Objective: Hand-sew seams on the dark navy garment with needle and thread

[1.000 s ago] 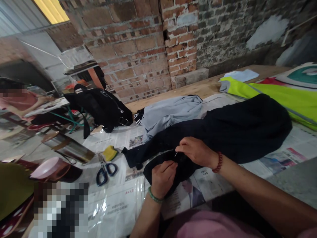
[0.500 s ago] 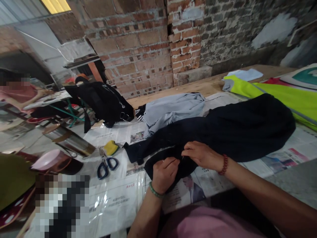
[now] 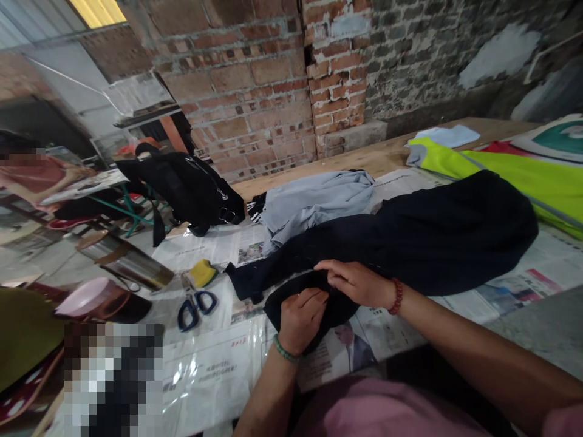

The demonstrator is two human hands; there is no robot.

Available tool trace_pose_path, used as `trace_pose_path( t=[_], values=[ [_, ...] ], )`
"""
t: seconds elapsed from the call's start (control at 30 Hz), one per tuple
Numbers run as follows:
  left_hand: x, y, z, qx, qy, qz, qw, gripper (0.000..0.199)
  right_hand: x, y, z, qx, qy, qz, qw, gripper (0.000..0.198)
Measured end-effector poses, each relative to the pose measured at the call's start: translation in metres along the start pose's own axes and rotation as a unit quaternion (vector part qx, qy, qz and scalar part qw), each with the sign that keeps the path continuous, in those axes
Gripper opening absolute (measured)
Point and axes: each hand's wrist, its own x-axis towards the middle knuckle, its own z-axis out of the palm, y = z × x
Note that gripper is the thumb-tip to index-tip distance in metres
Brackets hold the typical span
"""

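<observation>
A dark navy garment (image 3: 446, 237) lies stretched across the newspaper-covered table, its narrow end to the left. My left hand (image 3: 303, 315), with a green bead bracelet at the wrist, is closed on the black cloth at the garment's near edge. Close beside it on the right, my right hand (image 3: 364, 282), wearing a red bead bracelet, rests over the same cloth. Its thumb and fingers come together, the index finger pointing left; anything thin between them is too small to make out. Blue-handled scissors (image 3: 197, 306) lie to the left, touching or close to a yellow pad (image 3: 203, 273).
Behind the garment are a light grey garment (image 3: 314, 197) and a black bag (image 3: 191, 188). At left stand a steel flask (image 3: 127, 261) and a pink-lidded jar (image 3: 104, 300). A neon vest (image 3: 510, 173) and an iron (image 3: 555, 142) sit at right. A person (image 3: 40, 179) sits at another table.
My right hand has shifted left and slightly up, closer to my left hand, with its index finger reaching further out. My left hand keeps its grip in place.
</observation>
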Motion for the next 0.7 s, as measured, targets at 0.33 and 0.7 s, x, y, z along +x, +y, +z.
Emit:
trace_pose_path(
  t=[0.33,0.7],
  values=[
    [0.006,0.000,-0.003,-0.165,0.032,-0.160,0.973,0.013,0.009,0.009,0.011,0.017,0.011,-0.007,1.000,0.038],
    [0.011,-0.016,-0.011,-0.483,0.016,-0.514,0.709,0.017,-0.007,0.011,0.025,-0.062,0.156,-0.086,0.982,0.021]
  ],
)
